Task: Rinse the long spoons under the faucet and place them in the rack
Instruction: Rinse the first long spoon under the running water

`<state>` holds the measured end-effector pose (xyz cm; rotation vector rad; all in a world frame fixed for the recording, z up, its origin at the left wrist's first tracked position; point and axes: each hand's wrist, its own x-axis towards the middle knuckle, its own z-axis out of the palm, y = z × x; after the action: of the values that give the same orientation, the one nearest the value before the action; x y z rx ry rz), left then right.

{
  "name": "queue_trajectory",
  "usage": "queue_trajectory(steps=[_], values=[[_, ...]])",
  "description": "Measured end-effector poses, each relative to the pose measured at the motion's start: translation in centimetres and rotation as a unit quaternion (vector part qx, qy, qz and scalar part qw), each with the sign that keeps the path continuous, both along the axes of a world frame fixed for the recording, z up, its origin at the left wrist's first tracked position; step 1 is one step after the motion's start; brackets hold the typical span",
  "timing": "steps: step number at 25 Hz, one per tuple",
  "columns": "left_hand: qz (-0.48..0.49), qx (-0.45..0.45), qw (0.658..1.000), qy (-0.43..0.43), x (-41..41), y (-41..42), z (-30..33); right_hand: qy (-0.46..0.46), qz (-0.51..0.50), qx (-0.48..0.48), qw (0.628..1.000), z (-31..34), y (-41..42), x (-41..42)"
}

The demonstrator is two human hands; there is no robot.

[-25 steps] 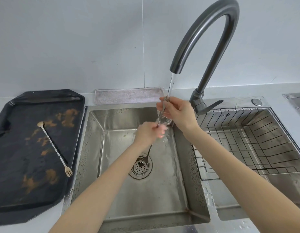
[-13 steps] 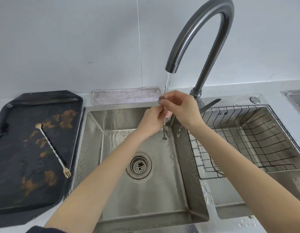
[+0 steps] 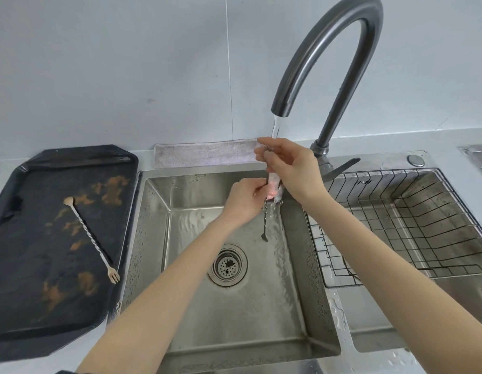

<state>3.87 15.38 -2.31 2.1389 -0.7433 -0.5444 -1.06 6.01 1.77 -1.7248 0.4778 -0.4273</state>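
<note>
A dark long twisted spoon [image 3: 266,222] hangs upright under the running faucet [image 3: 323,58], its small bowl pointing down into the sink [image 3: 234,319]. My right hand [image 3: 291,168] pinches its top end just below the spout. My left hand [image 3: 243,201] grips the middle of the stem, with water running over my fingers. A second long spoon [image 3: 90,236], pale with a fork end, lies on the black tray [image 3: 32,306] at the left. The wire rack [image 3: 412,225] sits in the right basin, and I see nothing in it.
A grey cloth [image 3: 204,156] lies along the back edge behind the sink. The tray carries brown stains. A drain strainer [image 3: 228,265] sits in the sink floor. The faucet lever [image 3: 342,167] points right. Water drops lie on the divider between the basins.
My left hand slid up the stem towards my right hand and now sits a little lower, leaving more of the spoon's lower end showing. The spoon stays under the stream.
</note>
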Motion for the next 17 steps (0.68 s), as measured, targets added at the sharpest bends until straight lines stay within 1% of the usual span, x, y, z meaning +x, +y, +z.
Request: queue_trajectory(steps=[2,5,6,12,15,17], values=[[0.016,-0.023,0.999,0.025,-0.4,-0.2,-0.2,0.030,0.013,-0.005,0.999,-0.5,0.0,0.0],[0.032,-0.029,0.998,0.039,-0.3,-0.2,-0.7,0.098,0.003,-0.081,0.992,-1.7,0.2,-0.2],[0.029,-0.028,0.998,0.050,-0.3,-0.1,-1.1,0.108,-0.004,-0.087,0.990,-2.0,0.3,-0.3],[0.070,-0.039,0.984,0.159,-0.8,0.4,-4.0,0.104,-0.038,0.001,0.994,-2.3,0.1,0.9],[0.074,-0.068,0.977,0.190,-0.6,-0.1,-3.9,0.077,-0.032,0.013,0.996,-2.0,-0.3,1.1],[0.080,-0.080,0.975,0.190,-0.4,-0.5,-3.6,0.074,-0.032,-0.008,0.997,-2.2,-0.5,0.8]])
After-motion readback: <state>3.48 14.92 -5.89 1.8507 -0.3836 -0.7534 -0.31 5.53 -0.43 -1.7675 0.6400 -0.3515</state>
